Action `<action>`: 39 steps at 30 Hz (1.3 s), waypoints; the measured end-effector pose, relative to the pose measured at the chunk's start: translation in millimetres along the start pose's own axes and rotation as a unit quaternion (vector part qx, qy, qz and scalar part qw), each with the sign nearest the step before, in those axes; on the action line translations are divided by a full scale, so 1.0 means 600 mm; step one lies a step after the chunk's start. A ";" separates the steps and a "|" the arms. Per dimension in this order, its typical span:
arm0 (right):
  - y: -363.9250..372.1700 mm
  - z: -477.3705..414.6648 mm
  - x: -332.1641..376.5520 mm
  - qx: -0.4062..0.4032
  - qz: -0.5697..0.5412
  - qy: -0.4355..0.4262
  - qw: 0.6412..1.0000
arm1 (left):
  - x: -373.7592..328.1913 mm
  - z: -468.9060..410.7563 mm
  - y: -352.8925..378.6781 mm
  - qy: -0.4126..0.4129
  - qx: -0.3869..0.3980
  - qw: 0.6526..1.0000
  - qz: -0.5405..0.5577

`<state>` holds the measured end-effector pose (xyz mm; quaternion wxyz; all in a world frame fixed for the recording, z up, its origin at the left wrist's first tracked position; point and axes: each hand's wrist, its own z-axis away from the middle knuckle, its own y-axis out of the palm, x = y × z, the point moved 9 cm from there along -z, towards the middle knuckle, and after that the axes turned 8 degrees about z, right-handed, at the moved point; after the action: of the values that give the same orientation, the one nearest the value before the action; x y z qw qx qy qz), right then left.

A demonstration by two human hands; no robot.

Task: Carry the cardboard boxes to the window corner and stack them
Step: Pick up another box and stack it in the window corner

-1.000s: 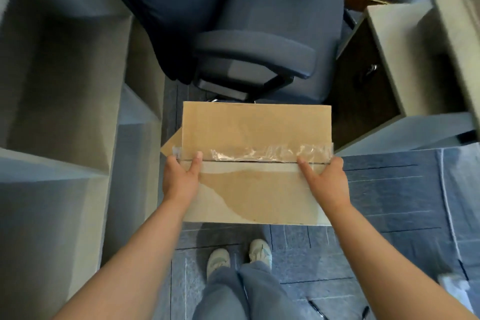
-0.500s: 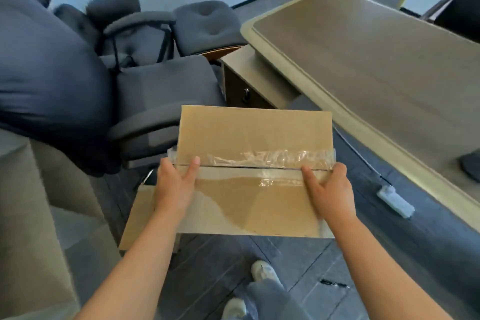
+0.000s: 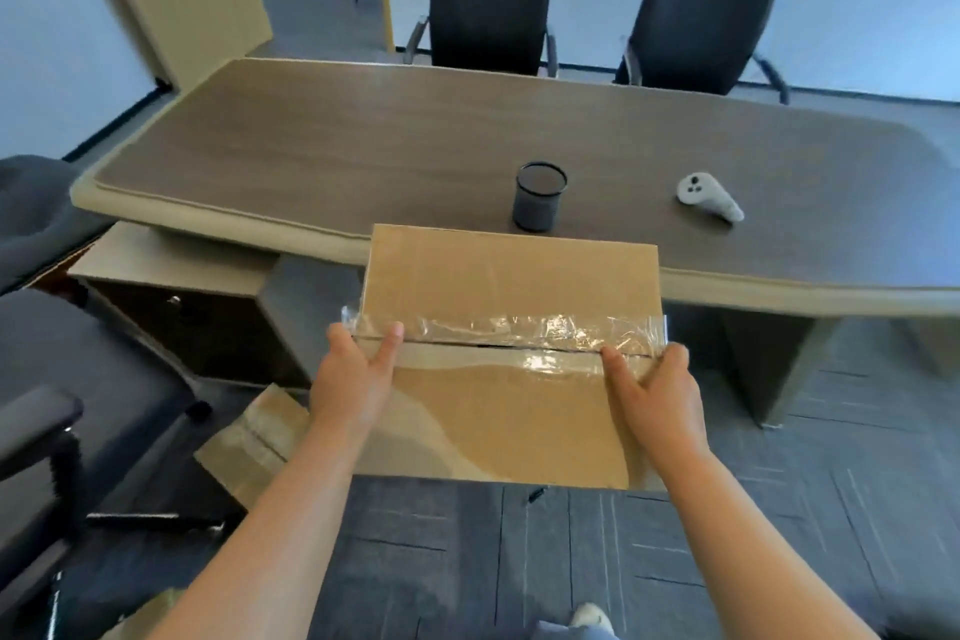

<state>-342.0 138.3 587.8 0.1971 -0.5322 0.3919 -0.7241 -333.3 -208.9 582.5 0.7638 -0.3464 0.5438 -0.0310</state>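
Swinging round from the padded chairs, the view now faces a long desk (image 3: pixel 363 135), while the cardboard box (image 3: pixel 509 395) keeps its place between the hands, held off the floor in front of the body. Its long axis runs straight across from one hand to the other, along the taped seam (image 3: pixel 519 330) on top. The left hand (image 3: pixel 353 379) clasps one short end and the right hand (image 3: pixel 660 390) the other, each with a thumb laid on the lid beside the seam; the remaining fingers go out of sight round the edges, so I cannot tell how far they reach beneath. Neither hand is nearer than the other — the load sits evenly between them. Beyond the far edge of the held box stand a mesh pen cup (image 3: pixel 540 197) and a pale controller (image 3: pixel 709 198). Below and outside the left hand, a second box (image 3: pixel 249 452) lies on the floor. No window corner shows, so the carry likely needs more turning.
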 end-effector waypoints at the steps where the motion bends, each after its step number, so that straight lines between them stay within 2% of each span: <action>1: -0.031 -0.005 -0.027 -0.018 -0.006 0.013 1.000 | -0.029 0.010 0.031 0.017 0.017 1.000 0.001; 10: -0.316 -0.024 -0.301 -0.153 -0.040 0.123 0.980 | -0.278 0.151 0.342 0.154 0.139 0.978 -0.010; 19: -0.546 -0.024 -0.560 -0.251 -0.080 0.191 0.946 | -0.468 0.342 0.638 0.218 0.254 0.942 0.011; 28: -0.649 -0.058 -0.737 -0.293 -0.079 0.287 0.909 | -0.594 0.446 0.872 0.265 0.343 0.901 -0.012; 39: -0.779 -0.265 -0.872 -0.355 -0.091 0.360 0.858 | -0.816 0.440 1.200 0.320 0.421 0.848 -0.033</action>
<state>-241.3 850.1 608.5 -0.2268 -0.3021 0.6155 -0.6917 -544.6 675.5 618.1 0.6182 0.0200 0.6811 -0.3919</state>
